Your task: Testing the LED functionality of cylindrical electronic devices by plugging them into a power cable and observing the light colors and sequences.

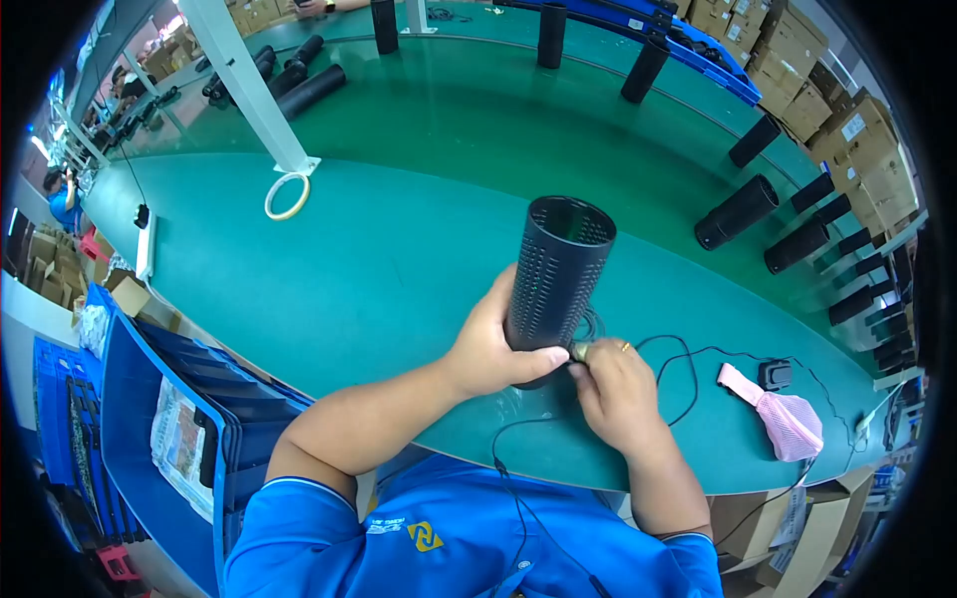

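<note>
Over near surface (pixel 349 269), left hand's grip (pixel 493 337) wrapping around black perforated cylinder (pixel 558 279); right hand's grip (pixel 618 389) bunching at cylinder's lower right, cannot tell whether pinching anything.

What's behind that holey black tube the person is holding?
Part of a coiled cable peeks out past the lower right of the black tube, against green tabletop; whatever else the tube covers cannot be seen.

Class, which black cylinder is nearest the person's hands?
The perforated cylinder gripped in the left hand, with the right hand at its lower end; the other black cylinders stand or lie farther off.
</note>
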